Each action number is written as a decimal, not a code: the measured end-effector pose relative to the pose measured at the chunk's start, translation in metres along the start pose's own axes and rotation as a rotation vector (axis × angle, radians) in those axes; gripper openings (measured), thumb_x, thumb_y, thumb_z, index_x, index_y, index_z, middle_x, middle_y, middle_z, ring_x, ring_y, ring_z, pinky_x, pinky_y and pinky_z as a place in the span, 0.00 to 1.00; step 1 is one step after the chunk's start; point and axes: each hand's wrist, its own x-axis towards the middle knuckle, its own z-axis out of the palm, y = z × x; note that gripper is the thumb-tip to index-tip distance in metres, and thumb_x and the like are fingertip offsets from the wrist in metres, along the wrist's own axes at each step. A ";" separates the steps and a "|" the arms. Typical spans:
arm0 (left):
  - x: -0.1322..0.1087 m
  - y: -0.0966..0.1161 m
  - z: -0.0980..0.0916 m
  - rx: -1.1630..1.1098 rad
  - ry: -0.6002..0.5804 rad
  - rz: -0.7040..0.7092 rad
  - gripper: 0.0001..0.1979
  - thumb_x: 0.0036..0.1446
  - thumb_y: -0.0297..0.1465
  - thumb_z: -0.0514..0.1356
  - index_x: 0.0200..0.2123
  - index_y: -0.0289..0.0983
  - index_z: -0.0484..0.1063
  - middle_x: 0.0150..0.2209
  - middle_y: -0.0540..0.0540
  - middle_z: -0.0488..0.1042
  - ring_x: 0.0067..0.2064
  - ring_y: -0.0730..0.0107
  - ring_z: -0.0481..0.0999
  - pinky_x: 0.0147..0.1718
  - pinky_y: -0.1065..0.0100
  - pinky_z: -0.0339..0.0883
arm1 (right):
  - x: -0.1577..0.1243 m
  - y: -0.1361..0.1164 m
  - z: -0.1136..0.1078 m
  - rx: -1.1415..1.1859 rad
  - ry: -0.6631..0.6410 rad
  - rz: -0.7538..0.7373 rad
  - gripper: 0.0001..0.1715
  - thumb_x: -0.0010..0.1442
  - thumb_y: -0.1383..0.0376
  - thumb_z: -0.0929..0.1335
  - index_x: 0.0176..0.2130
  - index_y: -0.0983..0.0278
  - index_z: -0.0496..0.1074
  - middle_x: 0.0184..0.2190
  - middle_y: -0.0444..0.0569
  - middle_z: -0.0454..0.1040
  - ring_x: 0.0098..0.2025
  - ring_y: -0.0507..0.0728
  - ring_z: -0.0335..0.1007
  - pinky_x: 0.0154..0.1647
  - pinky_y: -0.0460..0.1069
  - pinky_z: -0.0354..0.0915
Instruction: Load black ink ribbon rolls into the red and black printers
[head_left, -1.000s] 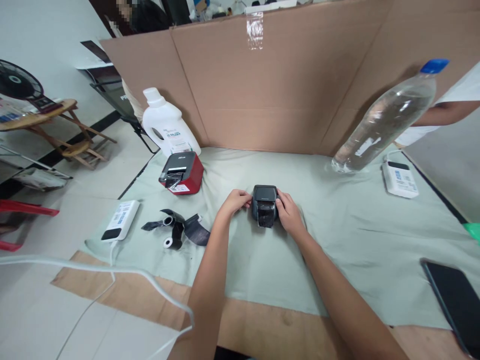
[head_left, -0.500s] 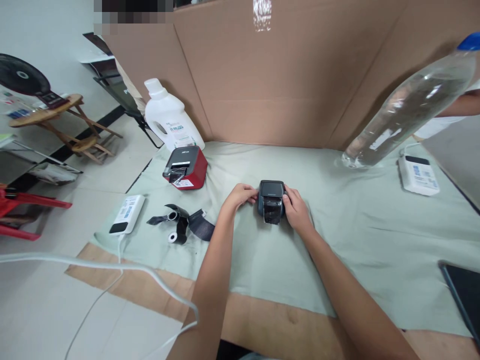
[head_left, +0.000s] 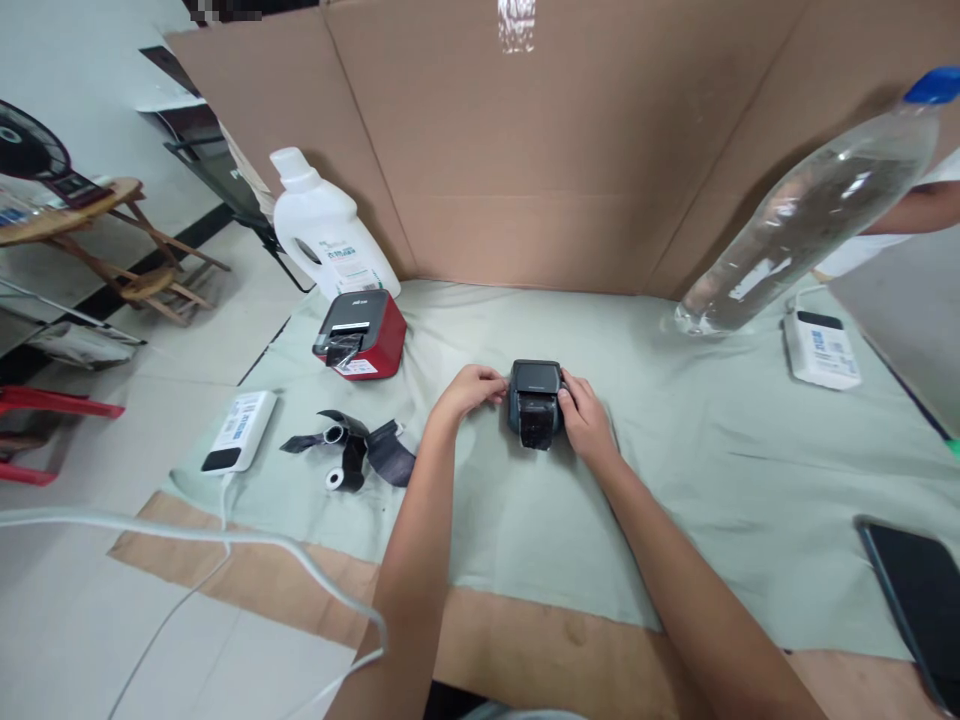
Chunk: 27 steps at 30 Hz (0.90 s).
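Observation:
A small dark label printer [head_left: 537, 378] lies on the green cloth with a strip of shiny black label tape [head_left: 535, 424] hanging out of its front. My right hand [head_left: 589, 415] grips the printer's right side, thumb on the near corner and fingers along the edge. At the opposite side, my left hand [head_left: 474, 390] has its fingertips pinched together right by the printer's left edge; whether something tiny is between them cannot be made out. Left of my forearm lie black tape rolls [head_left: 349, 465] with loose curled strips.
A red and black printer [head_left: 367, 335] stands at the back left before a white jug [head_left: 334, 230]. A large clear bottle [head_left: 810, 210] leans against the cardboard wall [head_left: 525, 150]. White power banks [head_left: 240, 430] lie either side; a phone [head_left: 915, 600] is front right. A white cable [head_left: 225, 533] crosses front left.
The whole view has shifted slightly, so everything sits a little further left. My left fingertips stay pinched by the printer's left side, and my right hand keeps its grip.

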 end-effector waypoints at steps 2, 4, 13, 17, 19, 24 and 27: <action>-0.001 0.000 -0.002 0.032 -0.017 0.082 0.04 0.55 0.29 0.65 0.31 0.34 0.78 0.29 0.45 0.80 0.31 0.70 0.78 0.33 0.70 0.70 | 0.000 0.000 0.000 0.006 0.000 -0.001 0.32 0.71 0.51 0.57 0.66 0.62 0.68 0.60 0.58 0.72 0.63 0.65 0.68 0.67 0.63 0.62; -0.001 -0.001 -0.003 0.058 -0.028 0.174 0.08 0.55 0.29 0.65 0.38 0.33 0.80 0.38 0.42 0.83 0.39 0.65 0.80 0.43 0.65 0.73 | 0.000 0.001 -0.001 0.010 -0.004 -0.008 0.33 0.71 0.51 0.58 0.66 0.62 0.67 0.60 0.58 0.71 0.64 0.65 0.68 0.67 0.63 0.62; 0.010 -0.008 0.013 -0.149 -0.091 0.340 0.29 0.59 0.29 0.61 0.65 0.37 0.70 0.65 0.40 0.71 0.65 0.61 0.72 0.64 0.61 0.63 | 0.000 0.005 0.001 0.004 -0.026 0.005 0.39 0.64 0.54 0.64 0.70 0.63 0.61 0.59 0.60 0.72 0.58 0.67 0.71 0.62 0.65 0.66; 0.019 -0.006 0.028 -0.085 0.125 0.351 0.23 0.65 0.29 0.56 0.61 0.36 0.74 0.61 0.41 0.76 0.58 0.66 0.78 0.59 0.66 0.68 | -0.001 0.006 0.002 0.053 -0.023 0.000 0.36 0.68 0.53 0.61 0.71 0.60 0.60 0.61 0.58 0.71 0.63 0.66 0.69 0.66 0.66 0.63; 0.022 -0.005 0.034 -0.034 0.259 0.350 0.19 0.67 0.32 0.56 0.57 0.36 0.77 0.59 0.41 0.78 0.57 0.66 0.78 0.57 0.68 0.68 | -0.002 0.007 0.003 0.066 -0.022 -0.005 0.35 0.69 0.53 0.60 0.71 0.60 0.60 0.62 0.58 0.71 0.64 0.66 0.68 0.67 0.66 0.62; 0.026 -0.010 0.042 0.037 0.474 0.277 0.17 0.65 0.41 0.61 0.50 0.36 0.77 0.42 0.43 0.84 0.43 0.68 0.81 0.45 0.72 0.69 | 0.000 0.008 0.005 0.042 -0.023 0.007 0.36 0.69 0.52 0.59 0.70 0.62 0.61 0.62 0.58 0.71 0.64 0.66 0.69 0.67 0.65 0.62; 0.024 -0.010 0.042 0.090 0.521 0.283 0.12 0.65 0.39 0.61 0.44 0.36 0.75 0.40 0.45 0.81 0.40 0.70 0.79 0.42 0.73 0.68 | 0.001 0.007 0.006 0.018 -0.015 0.006 0.36 0.68 0.52 0.59 0.69 0.63 0.62 0.62 0.59 0.72 0.64 0.66 0.69 0.67 0.66 0.62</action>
